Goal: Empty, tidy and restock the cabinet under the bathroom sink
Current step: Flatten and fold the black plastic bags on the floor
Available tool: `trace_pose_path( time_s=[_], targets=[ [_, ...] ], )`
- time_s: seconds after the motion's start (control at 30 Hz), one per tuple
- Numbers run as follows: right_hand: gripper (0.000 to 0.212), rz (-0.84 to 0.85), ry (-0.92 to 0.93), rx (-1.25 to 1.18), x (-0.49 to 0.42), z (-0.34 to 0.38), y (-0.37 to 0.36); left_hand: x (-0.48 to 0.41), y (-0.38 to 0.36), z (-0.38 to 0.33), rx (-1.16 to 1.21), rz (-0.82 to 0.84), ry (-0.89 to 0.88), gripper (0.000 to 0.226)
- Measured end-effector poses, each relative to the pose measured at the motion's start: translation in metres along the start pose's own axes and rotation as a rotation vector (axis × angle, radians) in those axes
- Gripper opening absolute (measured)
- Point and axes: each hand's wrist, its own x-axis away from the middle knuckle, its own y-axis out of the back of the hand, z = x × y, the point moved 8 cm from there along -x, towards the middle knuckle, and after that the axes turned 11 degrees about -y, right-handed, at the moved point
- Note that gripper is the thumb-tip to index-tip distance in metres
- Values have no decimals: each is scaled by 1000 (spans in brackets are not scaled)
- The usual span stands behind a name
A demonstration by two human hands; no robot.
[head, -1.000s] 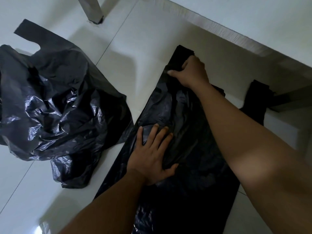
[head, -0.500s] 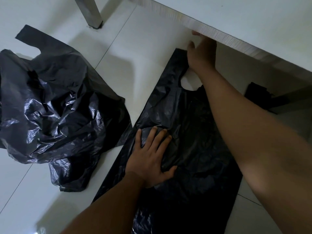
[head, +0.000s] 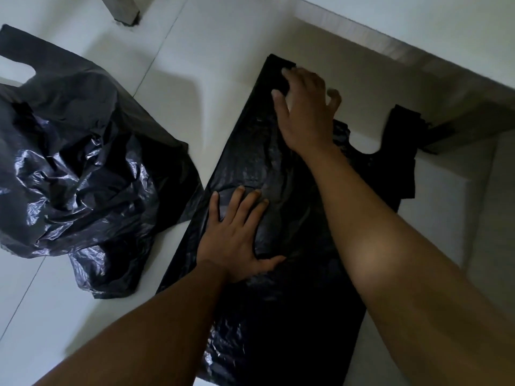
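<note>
A black plastic carrier bag (head: 289, 316) lies spread flat on the white tiled floor, its two handles pointing away from me. My left hand (head: 237, 235) presses flat on the bag's middle with fingers apart. My right hand (head: 305, 112) lies over the bag's far left handle, fingers spread and curled onto the plastic; whether it grips the handle I cannot tell. The bag's right handle (head: 402, 126) lies by a grey metal leg. A second black bag (head: 78, 174) sits crumpled on the floor to the left, untouched.
A white panel with a raw fibrous edge (head: 376, 43) overhangs the floor at the top right. A grey metal leg (head: 122, 9) stands at the top left, another (head: 457, 135) at the right. White floor tiles (head: 195, 51) surround the bags.
My right hand came back from under the white panel's edge and now rests on the flat bag's far left handle. My left hand has stayed pressed on the bag.
</note>
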Motion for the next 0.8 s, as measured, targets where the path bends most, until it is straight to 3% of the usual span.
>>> trace_pose_path(
  time_s=[0.07, 0.13, 0.2, 0.3, 0.47, 0.63, 0.73, 0.8],
  targets=[
    [40, -212, -163, -148, 38, -27, 37, 1, 0, 0, -6, 21, 7, 108],
    [33, -314, -479, -187, 90, -79, 51, 2, 1, -1, -9, 30, 9, 108],
    [34, -326, -779, -169, 136, -131, 54, 3, 2, -2, -9, 16, 2, 108],
    [43, -284, -975, -166, 158, -179, 55, 1, 2, -2, -9, -8, -4, 109],
    [53, -184, -1107, -191, 134, -212, 63, 0, 3, -4, -14, 5, -4, 109],
    [7, -192, -1132, -291, 122, -218, 68, 1, 1, -5, -19, 27, 3, 109],
    [24, -249, -1033, -475, 122, -208, 76, 1, 1, -5, -17, 29, 2, 110],
    [25, -278, -943, -605, 120, -202, 83, 1, 1, -4, -22, 34, 4, 110]
  ],
)
